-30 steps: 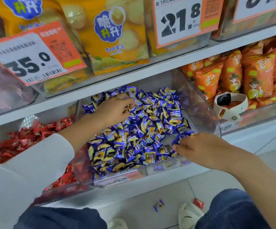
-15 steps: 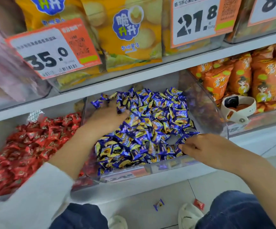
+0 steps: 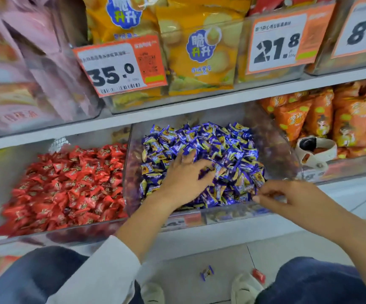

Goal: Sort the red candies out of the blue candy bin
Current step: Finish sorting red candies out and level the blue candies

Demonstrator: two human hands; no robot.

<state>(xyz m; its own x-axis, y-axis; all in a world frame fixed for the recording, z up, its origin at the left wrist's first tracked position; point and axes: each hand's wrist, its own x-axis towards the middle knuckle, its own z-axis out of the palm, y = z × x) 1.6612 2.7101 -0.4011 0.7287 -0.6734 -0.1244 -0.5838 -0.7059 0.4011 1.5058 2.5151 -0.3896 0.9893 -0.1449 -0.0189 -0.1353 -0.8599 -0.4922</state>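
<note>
**Two hands at the blue candy bin**

Your left fingers (image 3: 196, 166) are spread and lie flat on top of the blue candies (image 3: 228, 150); they press the pile and pinch nothing. The left hand (image 3: 183, 178) sits in the middle of the clear blue candy bin (image 3: 226, 216), and its white sleeve (image 3: 103, 266) is pushed up the forearm.

Your right fingers (image 3: 265, 191) are curled close together at the front right corner of the same bin, just over its front wall. They seem to touch a blue wrapper there, but the picture is blurred and you cannot tell if they truly pinch it. The right hand (image 3: 287, 199) is outside the bin, near its edge.

No red piece shows among the blue ones on the surface. The red candies (image 3: 68, 183) fill the neighbouring bin on the left, touching the shared wall.

On the floor (image 3: 221, 260) between your white shoes (image 3: 243, 288) lie one blue candy (image 3: 207, 272) and one red candy (image 3: 258, 275), apart from each other. A white wristband device (image 3: 315, 152) rests on the right bin with orange packets (image 3: 331, 119). Price tags (image 3: 120, 64) hang above.
</note>
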